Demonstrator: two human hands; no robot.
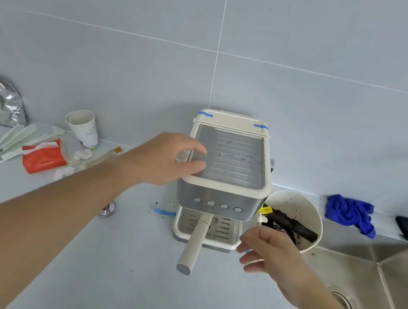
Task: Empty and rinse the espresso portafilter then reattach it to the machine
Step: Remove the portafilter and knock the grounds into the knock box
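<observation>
Hands: left hand [168,158] open-gripped on one machine [226,173]; right hand [266,251] open, empty, beside one portafilter [193,245].

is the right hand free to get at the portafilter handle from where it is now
Probably yes. The right hand is empty and open just beside the portafilter handle, which juts out from under the machine toward the person. Nothing lies between them; the left hand is up at the machine's top.
</observation>
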